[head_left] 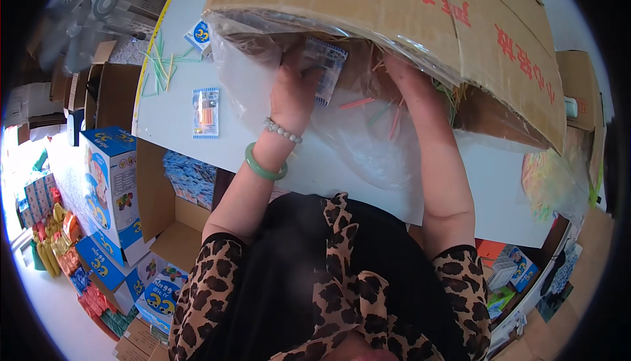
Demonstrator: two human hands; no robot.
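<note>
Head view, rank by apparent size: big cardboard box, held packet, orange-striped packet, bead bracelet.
1. Big cardboard box
2. Held packet, partly covered by left hand
3. Orange-striped packet
4. Bead bracelet
Nearness may explain the packets' difference.

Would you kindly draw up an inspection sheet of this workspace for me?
Surface: white table, bearing an open carton.
Job's things: one packet at the carton's mouth; second packet flat on the table; clear plastic spilling from the carton; pink straws lying in front.
Clutter: loose green straws scattered at the table's left.
Hands: left hand holds the first packet; right hand is in the carton, fingers hidden.
Cables: nothing seen.
Surroundings: blue boxes stacked at lower left; fan at upper left.
</note>
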